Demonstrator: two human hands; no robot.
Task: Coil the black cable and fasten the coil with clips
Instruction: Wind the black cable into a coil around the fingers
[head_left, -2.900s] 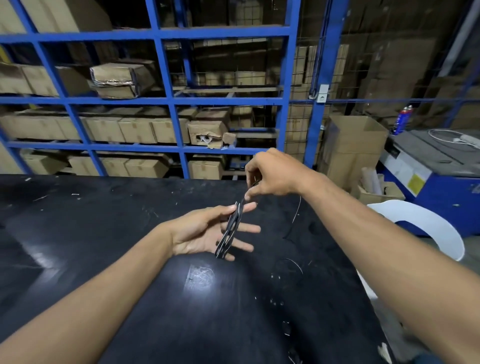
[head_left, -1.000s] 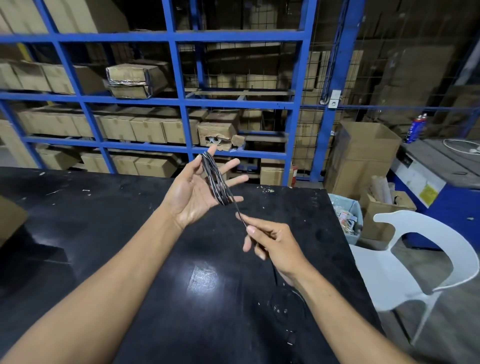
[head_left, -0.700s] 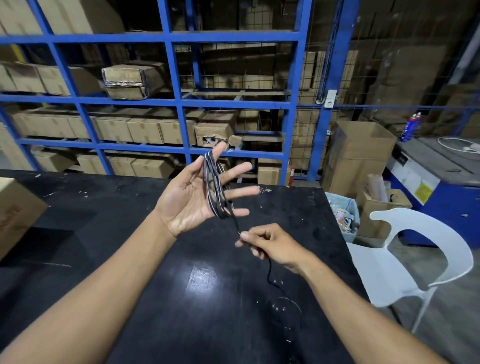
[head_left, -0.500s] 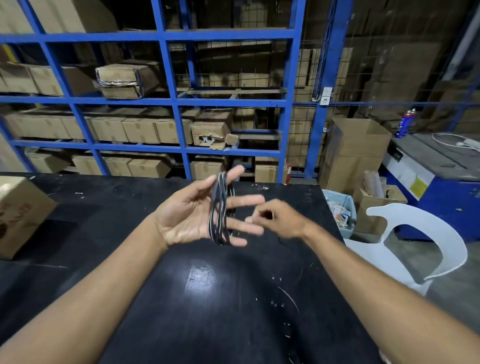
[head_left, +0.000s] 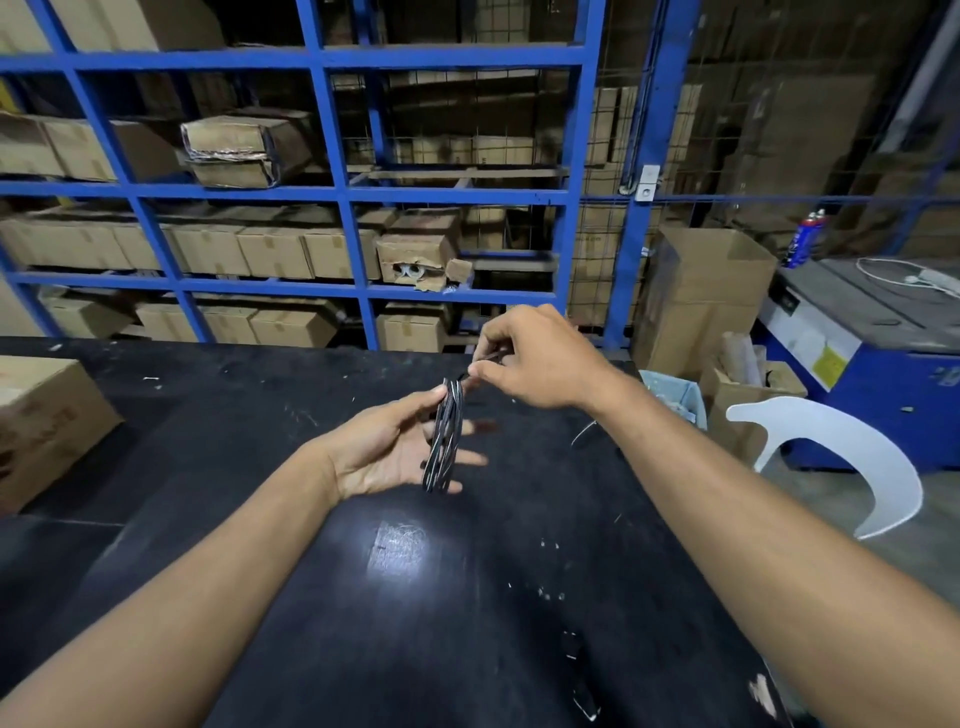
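Several turns of the black cable (head_left: 444, 435) are wound around the spread fingers of my left hand (head_left: 388, 451), palm up above the black table (head_left: 322, 587). My right hand (head_left: 535, 358) is above and to the right of the coil, thumb and fingers pinching the cable's free strand at the top of the coil. A loose stretch of cable (head_left: 583, 435) shows faintly on the table under my right wrist. Small dark pieces, possibly clips (head_left: 571, 640), lie on the table near the front right; they are too dim to identify.
A cardboard box (head_left: 44, 421) sits at the table's left edge. Blue shelving (head_left: 332, 192) with cartons stands behind the table. To the right are a white plastic chair (head_left: 841, 457), open boxes and a blue machine (head_left: 872, 353).
My right hand has risen from beside the coil to above it, carrying the strand over the top. My left hand has dropped slightly and tilted flatter.
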